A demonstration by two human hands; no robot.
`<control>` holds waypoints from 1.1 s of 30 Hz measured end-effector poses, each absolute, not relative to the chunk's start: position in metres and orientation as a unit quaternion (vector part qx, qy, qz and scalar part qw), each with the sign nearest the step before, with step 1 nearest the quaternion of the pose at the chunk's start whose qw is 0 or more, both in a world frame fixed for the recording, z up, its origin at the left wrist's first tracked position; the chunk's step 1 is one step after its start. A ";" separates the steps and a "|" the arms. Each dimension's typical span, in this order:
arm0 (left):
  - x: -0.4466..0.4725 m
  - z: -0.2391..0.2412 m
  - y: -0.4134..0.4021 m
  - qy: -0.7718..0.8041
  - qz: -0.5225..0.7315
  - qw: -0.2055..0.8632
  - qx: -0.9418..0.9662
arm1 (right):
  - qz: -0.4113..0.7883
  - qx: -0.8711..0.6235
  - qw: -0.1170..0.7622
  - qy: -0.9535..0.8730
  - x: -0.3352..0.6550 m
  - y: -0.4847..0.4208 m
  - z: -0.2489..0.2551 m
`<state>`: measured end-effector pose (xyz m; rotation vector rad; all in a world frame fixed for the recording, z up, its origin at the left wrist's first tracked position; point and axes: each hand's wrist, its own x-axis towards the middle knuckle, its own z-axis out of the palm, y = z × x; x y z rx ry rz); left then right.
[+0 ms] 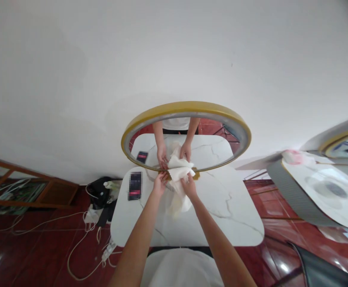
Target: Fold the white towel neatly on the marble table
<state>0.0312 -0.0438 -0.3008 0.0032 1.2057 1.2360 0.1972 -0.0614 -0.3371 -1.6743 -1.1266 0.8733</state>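
Observation:
A white cloth [180, 173] lies bunched against the lower rim of a round, gold-framed mirror [188, 107]. My right hand [188, 185] is closed on the cloth, whose loose end hangs down onto the white marble-patterned table [227, 215]. Just left of the cloth, my left hand [160, 180] touches the mirror's bottom edge near its gold base [196, 174]. Its fingers look extended and apart, though their tips are partly hard to make out. Both hands and the cloth are reflected in the glass.
A dark phone [135, 185] lies on the table's left side. A white wall [174, 52] rises behind the mirror. Cables and a power strip [108, 251] are on the red floor at left. To the right stand another white-topped table [320, 187] and a black chair [326, 263].

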 end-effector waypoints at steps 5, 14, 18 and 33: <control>0.028 -0.301 -0.043 0.524 0.543 0.656 0.007 | 0.355 -0.666 0.474 -0.453 0.188 -0.059 -0.335; 0.024 -0.302 -0.043 0.560 0.539 0.627 0.048 | 0.358 -0.647 0.500 -0.450 0.182 -0.063 -0.311; 0.014 -0.298 -0.045 0.593 0.572 0.560 0.090 | 0.297 -0.665 0.537 -0.426 0.193 -0.071 -0.281; -0.028 -0.229 -0.051 0.646 0.632 0.130 0.408 | -0.122 -0.545 0.375 -0.740 0.205 -0.050 -0.140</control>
